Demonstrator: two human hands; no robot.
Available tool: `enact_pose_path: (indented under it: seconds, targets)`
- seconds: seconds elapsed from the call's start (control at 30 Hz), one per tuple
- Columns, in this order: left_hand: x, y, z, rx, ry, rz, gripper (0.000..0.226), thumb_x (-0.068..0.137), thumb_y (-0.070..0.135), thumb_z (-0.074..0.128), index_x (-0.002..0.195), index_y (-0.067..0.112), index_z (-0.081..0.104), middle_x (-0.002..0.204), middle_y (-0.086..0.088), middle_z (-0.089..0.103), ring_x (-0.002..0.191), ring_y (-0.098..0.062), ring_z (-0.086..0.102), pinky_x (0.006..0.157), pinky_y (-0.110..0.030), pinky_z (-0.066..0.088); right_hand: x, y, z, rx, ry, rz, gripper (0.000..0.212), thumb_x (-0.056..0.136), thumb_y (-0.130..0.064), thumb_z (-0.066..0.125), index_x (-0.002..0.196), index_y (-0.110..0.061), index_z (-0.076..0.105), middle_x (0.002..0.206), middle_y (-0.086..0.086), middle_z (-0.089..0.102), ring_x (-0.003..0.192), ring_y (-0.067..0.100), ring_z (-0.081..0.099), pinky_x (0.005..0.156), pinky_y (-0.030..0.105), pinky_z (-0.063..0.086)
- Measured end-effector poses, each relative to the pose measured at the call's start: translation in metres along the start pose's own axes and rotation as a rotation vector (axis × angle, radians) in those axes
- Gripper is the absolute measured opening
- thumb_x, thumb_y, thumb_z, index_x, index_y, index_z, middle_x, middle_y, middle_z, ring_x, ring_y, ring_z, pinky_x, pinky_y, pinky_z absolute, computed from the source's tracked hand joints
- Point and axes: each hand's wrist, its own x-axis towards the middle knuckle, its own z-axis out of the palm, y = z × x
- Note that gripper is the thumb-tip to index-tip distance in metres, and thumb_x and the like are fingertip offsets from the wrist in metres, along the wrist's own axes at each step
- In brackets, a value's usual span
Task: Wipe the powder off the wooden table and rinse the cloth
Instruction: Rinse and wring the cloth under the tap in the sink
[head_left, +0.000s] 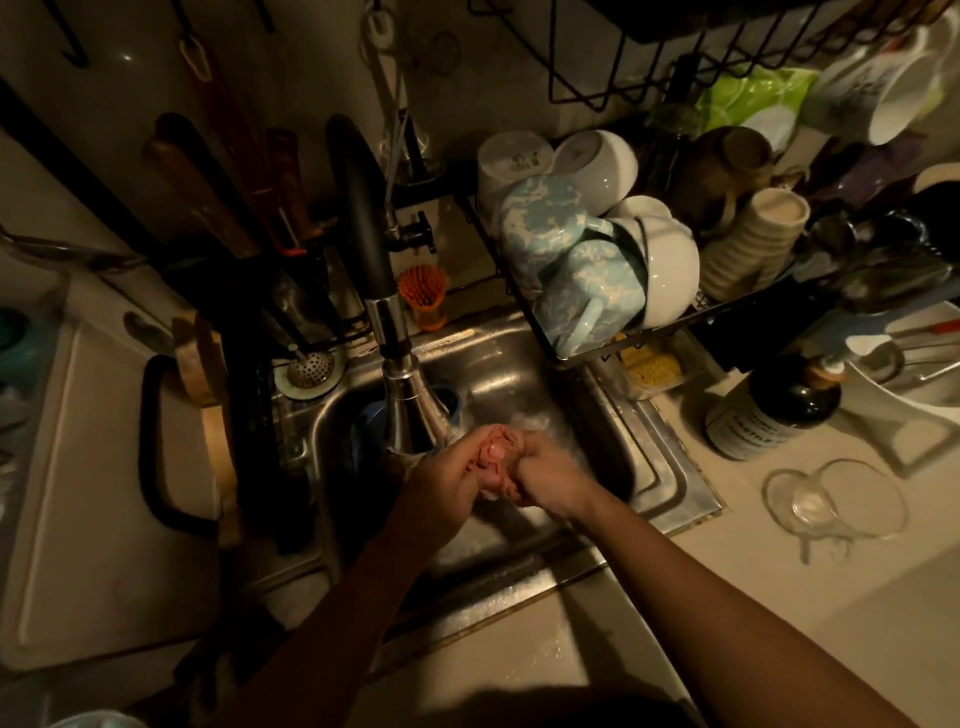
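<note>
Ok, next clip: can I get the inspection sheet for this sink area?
Surface: steel sink set in a pale counter.
Job's things: pink cloth bunched between both hands, by the tap; wooden table not in view.
Clutter: glass mug, dark bottle, orange brush.
Hands: left hand and right hand both grip the cloth, fingers curled.
Cables: nothing seen.
Surroundings: dish rack full of bowls and mugs; utensils hanging on the wall; dim light.
</note>
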Motion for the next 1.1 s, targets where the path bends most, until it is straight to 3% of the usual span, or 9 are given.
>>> enact_pose_path:
  seconds: [0.13,0.23,0.47,0.57,0.67,0.8,0.93,1.0,1.1]
  targets:
    - [0.001,-0.008,0.000,0.115,0.064,0.054,0.029,0.093,0.021,0.045,0.115,0.029,0.062,0.095,-0.006,0.075,0.088,-0.007,0.067,0.082,-0.012,0.050,0.003,0.009,-0.003,0.311,-0.065,0.152,0.018,0.105,-0.034,0.050,0.116,-0.023,0.059,0.091,0.003,0.068,0.075,0.013,0.063,0.061,0.024,0.046]
    - [0.004,-0.015,0.002,0.084,0.025,0.033,0.031,0.094,0.009,0.049,0.118,0.007,0.070,0.098,0.000,0.071,0.089,0.019,0.060,0.083,0.001,0.041,0.007,0.017,-0.007,0.375,-0.068,0.274,0.032,0.104,-0.046,0.047,0.113,-0.020,0.063,0.088,0.004,0.070,0.074,0.011,0.063,0.063,0.024,0.052]
    - [0.009,-0.019,0.008,-0.305,0.100,-0.354,0.019,0.095,0.005,0.059,0.111,0.004,0.069,0.076,0.004,0.069,0.055,0.001,0.061,0.053,-0.010,0.047,0.015,0.027,0.007,0.201,0.158,0.002,0.025,0.093,0.010,0.055,0.087,-0.014,0.055,0.070,0.009,0.058,0.053,0.012,0.051,0.047,0.024,0.041]
    - [0.021,-0.036,0.023,-0.532,0.366,-0.639,0.060,0.082,0.043,0.075,0.113,-0.006,0.063,0.087,-0.018,0.071,0.072,-0.012,0.073,0.059,-0.020,0.056,0.021,0.039,0.015,-0.003,0.269,-0.280,0.032,0.086,0.019,0.059,0.076,-0.011,0.050,0.066,-0.002,0.052,0.059,0.002,0.049,0.055,0.020,0.040]
    - [0.026,-0.038,0.033,-0.557,0.424,-0.783,0.067,0.076,0.036,0.072,0.122,-0.011,0.055,0.100,-0.030,0.067,0.086,-0.038,0.072,0.062,-0.035,0.061,0.024,0.052,0.014,-0.413,0.355,-0.517,0.025,0.078,0.014,0.061,0.077,-0.009,0.054,0.077,-0.004,0.052,0.071,0.001,0.050,0.066,0.020,0.040]
    - [0.023,-0.023,0.035,-0.518,0.301,-0.780,0.016,0.094,-0.001,0.055,0.087,0.002,0.070,0.071,-0.014,0.066,0.049,-0.009,0.061,0.045,-0.017,0.048,0.023,0.064,0.001,-0.638,0.306,-0.640,0.027,0.077,0.003,0.061,0.087,-0.020,0.056,0.086,-0.001,0.051,0.079,0.005,0.048,0.070,0.013,0.037]
    - [0.021,-0.021,0.036,-0.477,0.363,-0.721,0.017,0.098,0.003,0.054,0.102,0.000,0.070,0.091,-0.016,0.071,0.073,-0.020,0.066,0.057,-0.012,0.052,0.023,0.065,0.001,-0.430,0.311,-0.377,0.019,0.092,-0.022,0.069,0.111,-0.021,0.065,0.103,-0.003,0.069,0.095,0.005,0.063,0.087,0.029,0.052]
    - [0.020,-0.022,0.035,-0.462,0.356,-0.671,0.026,0.102,0.010,0.051,0.122,0.002,0.065,0.111,-0.014,0.070,0.096,-0.020,0.069,0.079,-0.018,0.055,0.021,0.059,0.009,-0.154,0.274,-0.181,0.049,0.090,-0.054,0.068,0.130,-0.027,0.059,0.119,-0.008,0.069,0.110,0.006,0.065,0.101,0.034,0.051]
    - [0.017,-0.013,0.034,-0.638,0.097,-0.594,0.033,0.105,0.006,0.040,0.135,0.014,0.052,0.116,-0.006,0.067,0.089,-0.002,0.071,0.076,-0.019,0.057,0.023,0.057,0.017,0.040,0.295,-0.075,0.077,0.077,-0.072,0.065,0.137,-0.027,0.050,0.121,-0.005,0.069,0.112,0.011,0.066,0.103,0.038,0.052]
